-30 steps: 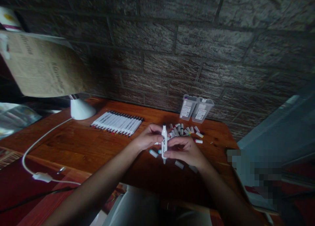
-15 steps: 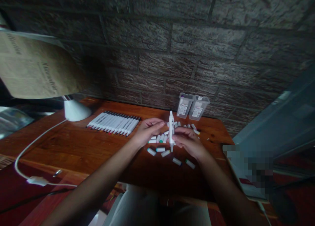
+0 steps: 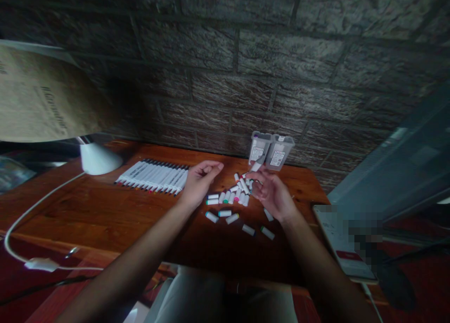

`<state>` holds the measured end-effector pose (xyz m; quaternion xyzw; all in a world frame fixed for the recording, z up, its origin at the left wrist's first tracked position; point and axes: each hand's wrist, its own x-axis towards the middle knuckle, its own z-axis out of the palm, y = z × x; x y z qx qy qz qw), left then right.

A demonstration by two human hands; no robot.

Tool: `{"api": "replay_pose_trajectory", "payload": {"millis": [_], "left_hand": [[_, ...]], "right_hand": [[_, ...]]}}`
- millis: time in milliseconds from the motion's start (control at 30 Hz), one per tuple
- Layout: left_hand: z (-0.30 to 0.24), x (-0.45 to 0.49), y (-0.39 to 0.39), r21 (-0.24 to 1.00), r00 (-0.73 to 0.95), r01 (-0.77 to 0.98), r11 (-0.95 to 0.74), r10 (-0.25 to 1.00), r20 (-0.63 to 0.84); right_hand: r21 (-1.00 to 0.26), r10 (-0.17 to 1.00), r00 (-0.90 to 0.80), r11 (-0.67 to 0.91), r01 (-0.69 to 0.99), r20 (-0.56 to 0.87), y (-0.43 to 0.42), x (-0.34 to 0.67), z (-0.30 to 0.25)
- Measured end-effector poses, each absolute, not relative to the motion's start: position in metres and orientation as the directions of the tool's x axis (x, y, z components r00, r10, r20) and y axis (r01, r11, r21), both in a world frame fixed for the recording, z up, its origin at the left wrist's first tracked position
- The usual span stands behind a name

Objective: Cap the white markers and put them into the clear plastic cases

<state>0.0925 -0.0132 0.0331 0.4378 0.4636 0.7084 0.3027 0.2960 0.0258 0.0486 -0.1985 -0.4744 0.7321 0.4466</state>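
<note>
- My left hand [image 3: 202, 184], fingers curled and thumb near them, is above the table [image 3: 140, 220]; I cannot tell whether it grips anything.
- My right hand [image 3: 272, 191] is half-curled, a blurred white piece [image 3: 256, 166] at its fingertips; its grip is unclear.
- Loose white caps [image 3: 232, 218] lie between and below my hands.
- White markers [image 3: 151, 176] lie in a row left of them.

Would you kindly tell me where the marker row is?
In the head view, the marker row lies left of centre, between the lamp base and left hand.
</note>
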Motion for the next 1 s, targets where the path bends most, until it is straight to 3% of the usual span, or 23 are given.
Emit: {"api": "replay_pose_trajectory", "payload": {"millis": [233,400,700,1000], "left_hand": [[0.029,0.093,-0.012,0.921,-0.400,0.005,-0.390,0.843,0.359],[0.031,0.095,-0.017,0.920,-0.390,0.054,-0.388,0.840,0.377],[0.040,0.104,-0.032,0.774,-0.010,0.241,-0.586,0.796,0.606],[0.027,0.108,-0.031,0.773,-0.038,0.384,-0.506,0.827,0.560]], "right_hand": [[-0.930,0.801,-0.561,-0.015,-0.368,0.209,0.023,0.292,0.039],[-0.932,0.763,-0.602,0.001,-0.361,0.234,0.018,0.294,0.036],[-0.910,0.870,-0.341,0.240,-0.338,0.355,0.013,0.291,0.050],[-0.933,0.870,-0.365,0.244,-0.264,0.331,0.012,0.288,0.049]]}}
